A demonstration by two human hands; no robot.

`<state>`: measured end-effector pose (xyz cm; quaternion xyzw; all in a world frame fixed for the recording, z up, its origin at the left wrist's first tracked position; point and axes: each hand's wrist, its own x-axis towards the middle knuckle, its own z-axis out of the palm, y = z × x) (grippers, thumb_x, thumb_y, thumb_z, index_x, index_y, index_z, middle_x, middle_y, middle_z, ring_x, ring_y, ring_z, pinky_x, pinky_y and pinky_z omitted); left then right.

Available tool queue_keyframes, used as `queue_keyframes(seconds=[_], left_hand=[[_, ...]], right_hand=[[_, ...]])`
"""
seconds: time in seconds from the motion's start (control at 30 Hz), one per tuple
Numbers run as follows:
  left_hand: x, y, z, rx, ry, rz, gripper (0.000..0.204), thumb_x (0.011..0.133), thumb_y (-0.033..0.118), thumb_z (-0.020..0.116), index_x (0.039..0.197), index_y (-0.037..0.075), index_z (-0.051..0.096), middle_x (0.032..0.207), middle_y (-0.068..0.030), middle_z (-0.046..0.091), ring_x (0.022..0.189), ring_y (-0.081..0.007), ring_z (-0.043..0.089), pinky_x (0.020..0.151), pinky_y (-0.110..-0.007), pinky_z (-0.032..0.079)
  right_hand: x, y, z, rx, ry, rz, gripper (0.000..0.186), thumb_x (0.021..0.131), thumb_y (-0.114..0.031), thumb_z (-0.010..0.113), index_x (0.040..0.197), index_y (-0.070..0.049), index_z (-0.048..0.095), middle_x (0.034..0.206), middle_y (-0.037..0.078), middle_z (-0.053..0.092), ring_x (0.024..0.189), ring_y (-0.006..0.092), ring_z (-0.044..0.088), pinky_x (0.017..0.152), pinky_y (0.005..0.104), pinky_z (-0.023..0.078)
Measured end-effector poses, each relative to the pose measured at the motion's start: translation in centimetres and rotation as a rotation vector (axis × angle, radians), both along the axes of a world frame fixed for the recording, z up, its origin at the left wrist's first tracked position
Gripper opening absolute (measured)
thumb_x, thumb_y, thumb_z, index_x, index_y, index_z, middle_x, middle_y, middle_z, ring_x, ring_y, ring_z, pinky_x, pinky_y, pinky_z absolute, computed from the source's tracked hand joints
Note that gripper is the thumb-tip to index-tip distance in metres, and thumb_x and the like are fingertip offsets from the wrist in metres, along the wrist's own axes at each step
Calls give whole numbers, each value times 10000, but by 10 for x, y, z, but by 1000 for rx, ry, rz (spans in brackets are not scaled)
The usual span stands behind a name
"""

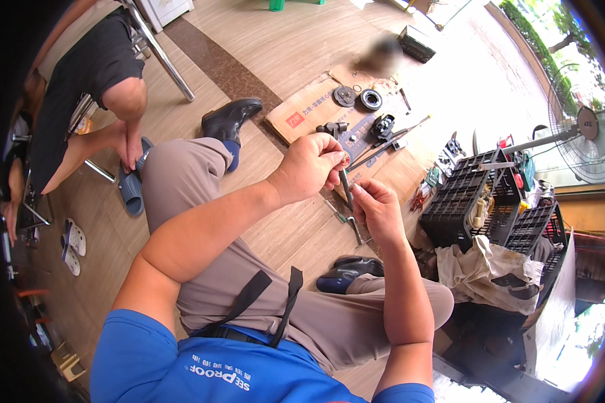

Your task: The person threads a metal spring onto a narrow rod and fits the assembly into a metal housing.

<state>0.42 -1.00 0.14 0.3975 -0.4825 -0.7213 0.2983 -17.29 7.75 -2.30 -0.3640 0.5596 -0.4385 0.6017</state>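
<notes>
Head view, near to far. Two trousered legs [188,176], one wearer. Two hands up front, near each other but apart. Left hand [309,168]: thumb and fingers pinched on one small red piece [345,160], so that piece sat at its fingertips, above the floor. Right hand [378,207]: thumb and fingers bunched close; could not tell if anything was between them. One dark bar [346,187] showed between the hands; could not tell if it was held, or was part of the hammer-like tool beyond.

Step in hand, my read: close-up handling of the small piece. Next move called for a steady left pinch and fine fingertip control on the right.

Counts past the hands: two dark boots [349,273], one thin tool with a green part [357,232] on the floor. Cardboard [400,176] on the floor carried one hammer-like tool [333,127], one flat dark disc [345,96], one black ring-shaped part [363,101], one black lumpy part [383,126], at least one long thin bar [413,128]. Off right: one off-white cloth [487,272], two black crates [450,201] as far as I could tell. Off left: two white clogs [74,243], one seated person's bare legs [81,158]. Farther: one black box [417,44], one standing fan [588,125].
</notes>
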Motion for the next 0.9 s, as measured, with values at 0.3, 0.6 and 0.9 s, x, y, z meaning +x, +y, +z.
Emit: queue_keyframes(seconds=[0.3, 0.6, 0.9], left_hand=[[-3, 4, -1, -96, -103, -15, 116, 980, 93, 512, 912, 18, 570, 751, -16, 585, 590, -69, 558, 538, -220, 495], [-3, 8, -4, -106, -74, -34, 120, 981, 88, 507, 915, 10, 570, 720, -16, 580, 587, -63, 553, 536, -220, 497], [-5, 7, -1, -22, -69, -45, 111, 980, 87, 509, 921, 15, 570, 723, -15, 581, 586, -62, 553, 531, -220, 497]], right_hand=[[1, -2, 13, -64, 371, -171, 386, 943, -53, 557, 1318, 2, 489, 892, 81, 669, 633, 103, 625, 540, 231, 481], [30, -4, 3, -209, 40, -131, 190, 942, -74, 593, 1109, 16, 594, 874, 35, 657, 721, 79, 602, 635, 219, 495], [29, -1, 13, -221, 204, -156, 104, 923, -92, 637, 931, 11, 653, 697, -29, 583, 620, 34, 517, 545, 197, 423]])
